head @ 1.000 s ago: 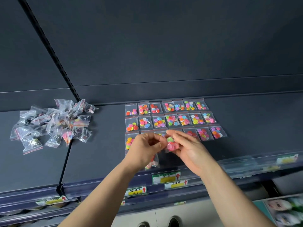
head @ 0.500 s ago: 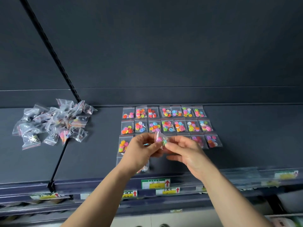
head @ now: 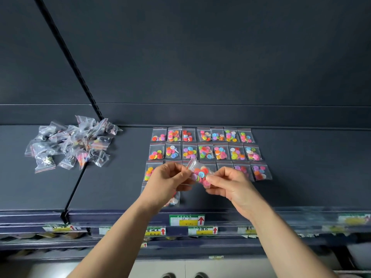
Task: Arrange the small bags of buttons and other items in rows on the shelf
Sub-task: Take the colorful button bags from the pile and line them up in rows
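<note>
Both hands, left (head: pixel 168 180) and right (head: pixel 230 183), pinch one bag (head: pixel 200 174) between them. Light, limp, slippery plastic, probably; gripping its edges looks safest.

Both hands (head: pixel 170 181) pinching button bag (head: pixel 200 174), rows (head: pixel 202 151) behind

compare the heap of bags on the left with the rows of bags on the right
The heap is a jumbled pile; the rows lie flat, side by side. The heap's bags look crumpled, with mostly dark or mixed contents; the rows show bright coloured buttons. Both are small clear bags on the dark shelf.
</note>
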`<state>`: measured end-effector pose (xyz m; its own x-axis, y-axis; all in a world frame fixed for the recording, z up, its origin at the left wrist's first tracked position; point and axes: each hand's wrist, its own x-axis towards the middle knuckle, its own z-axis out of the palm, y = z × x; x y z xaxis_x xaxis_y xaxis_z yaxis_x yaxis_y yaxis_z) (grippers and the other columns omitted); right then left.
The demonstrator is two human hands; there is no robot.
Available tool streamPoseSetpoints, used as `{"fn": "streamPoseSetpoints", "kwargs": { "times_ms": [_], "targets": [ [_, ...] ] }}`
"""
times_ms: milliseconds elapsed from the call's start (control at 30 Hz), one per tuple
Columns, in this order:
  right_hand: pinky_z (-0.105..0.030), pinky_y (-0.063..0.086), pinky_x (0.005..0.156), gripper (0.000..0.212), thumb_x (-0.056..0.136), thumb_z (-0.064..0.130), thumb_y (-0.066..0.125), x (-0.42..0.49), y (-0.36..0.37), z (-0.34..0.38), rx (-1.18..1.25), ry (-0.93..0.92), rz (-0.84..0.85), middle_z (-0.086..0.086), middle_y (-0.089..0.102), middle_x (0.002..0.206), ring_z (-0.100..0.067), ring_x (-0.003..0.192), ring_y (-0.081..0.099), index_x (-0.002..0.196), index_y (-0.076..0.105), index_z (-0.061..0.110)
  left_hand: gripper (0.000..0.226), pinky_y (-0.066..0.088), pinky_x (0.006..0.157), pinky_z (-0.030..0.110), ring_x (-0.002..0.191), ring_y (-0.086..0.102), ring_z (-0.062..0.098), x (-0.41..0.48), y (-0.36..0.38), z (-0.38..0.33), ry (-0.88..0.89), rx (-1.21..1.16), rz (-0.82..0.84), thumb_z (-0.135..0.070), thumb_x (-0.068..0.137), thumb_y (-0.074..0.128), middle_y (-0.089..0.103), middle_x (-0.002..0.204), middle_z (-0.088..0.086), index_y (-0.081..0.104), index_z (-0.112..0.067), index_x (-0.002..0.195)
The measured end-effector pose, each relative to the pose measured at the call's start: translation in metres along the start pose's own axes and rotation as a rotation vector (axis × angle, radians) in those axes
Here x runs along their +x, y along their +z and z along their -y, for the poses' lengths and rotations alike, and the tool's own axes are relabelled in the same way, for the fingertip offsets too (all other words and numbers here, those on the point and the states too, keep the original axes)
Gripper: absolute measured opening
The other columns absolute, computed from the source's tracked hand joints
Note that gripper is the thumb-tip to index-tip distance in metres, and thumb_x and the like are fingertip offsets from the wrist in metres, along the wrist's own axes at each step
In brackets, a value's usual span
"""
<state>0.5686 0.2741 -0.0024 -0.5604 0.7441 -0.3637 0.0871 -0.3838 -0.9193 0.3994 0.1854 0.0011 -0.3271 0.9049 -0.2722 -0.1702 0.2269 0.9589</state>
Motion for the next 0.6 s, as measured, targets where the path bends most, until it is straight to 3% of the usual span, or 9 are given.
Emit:
{"fn": "streamPoseSetpoints", "kwargs": {
  "times_ms": [100, 200, 333, 467, 600],
  "targets": [
    [-0.035, 0.058, 0.074, 0.018, 0.077, -0.001, 0.074, -0.0020, -0.0020, -0.0014, 0.052, -0.006, 0.001, -0.015, 0.070, 0.084, -0.026, 0.083, 0.071, 0.075, 0.058, 0.007, 0.011, 0.058, 0.075, 0.034, 0.083, 0.071, 0.028, -0.0015, 0.0012, 0.0012, -0.015, -0.058, 0.003, -0.009, 0.093, 0.056, 0.073, 0.084, 0.014, 0.058, -0.001, 0.086],
    [-0.033, 0.058, 0.071, 0.018, 0.075, 0.007, 0.076, -0.0052, -0.0028, 0.0008, 0.020, -0.006, 0.030, -0.015, 0.073, 0.087, -0.025, 0.080, 0.071, 0.090, 0.064, 0.006, 0.010, 0.059, 0.072, 0.036, 0.079, 0.071, 0.031, -0.0020, 0.0006, -0.0001, -0.011, 0.015, 0.014, -0.008, 0.093, 0.056, 0.072, 0.082, 0.016, 0.056, -0.002, 0.085],
    [-0.030, 0.059, 0.065, 0.006, 0.083, -0.002, 0.070, -0.0061, -0.0057, 0.0013, -0.100, 0.037, 0.022, -0.013, 0.072, 0.077, -0.022, 0.070, 0.070, 0.088, 0.067, 0.001, 0.010, 0.060, 0.069, 0.036, 0.071, 0.070, 0.027, -0.0001, -0.0027, -0.0043, 0.013, 0.142, 0.002, -0.008, 0.093, 0.058, 0.073, 0.080, 0.016, 0.060, -0.003, 0.084],
    [-0.031, 0.058, 0.074, 0.011, 0.081, -0.002, 0.072, -0.0078, -0.0075, 0.0019, -0.238, 0.081, 0.102, -0.012, 0.070, 0.082, -0.022, 0.078, 0.069, 0.085, 0.063, 0.004, 0.010, 0.060, 0.067, 0.039, 0.063, 0.068, 0.020, 0.0035, -0.0057, -0.0015, 0.060, 0.338, -0.030, -0.010, 0.093, 0.058, 0.073, 0.076, 0.010, 0.063, -0.005, 0.087],
    [-0.036, 0.058, 0.082, 0.025, 0.082, 0.004, 0.072, -0.0046, -0.0007, -0.0015, -0.170, 0.031, 0.088, -0.011, 0.072, 0.092, -0.020, 0.084, 0.068, 0.105, 0.062, 0.006, 0.006, 0.060, 0.063, 0.037, 0.060, 0.068, 0.018, 0.0044, -0.0076, -0.0028, 0.114, 0.494, 0.021, -0.011, 0.092, 0.059, 0.073, 0.073, 0.007, 0.064, -0.009, 0.089]
  ]
}}
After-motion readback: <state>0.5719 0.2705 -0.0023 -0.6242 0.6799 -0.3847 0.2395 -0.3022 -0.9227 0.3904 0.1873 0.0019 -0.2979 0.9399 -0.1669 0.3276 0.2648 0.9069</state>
